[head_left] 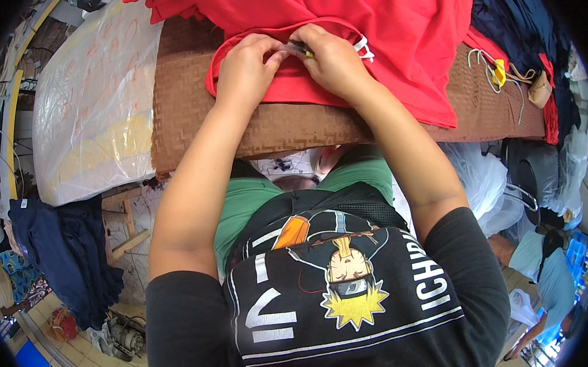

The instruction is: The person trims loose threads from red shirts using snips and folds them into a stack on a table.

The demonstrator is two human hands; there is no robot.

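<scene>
A red garment (392,20), seemingly a shirt, lies over the brown textured cover of the table, with its curved neckline edge towards me. My left hand (248,67) is closed at this edge, fingertips pinching the red cloth. Close beside it, my right hand (332,59) is closed on what look like small thread snips (296,47), grey metal with a yellow-green bit; the fingers cover most of them. The fingertips of both hands nearly meet. A white label (364,47) sticks up from the garment just right of my right hand.
Plastic-wrapped padding (98,108) covers the table's left part. Dark navy cloth (524,17) is heaped at the right, near loose cords with a yellow piece (499,72). Navy clothing (67,257) hangs lower left. Clear plastic bags (478,184) and another person (553,281) are at the right.
</scene>
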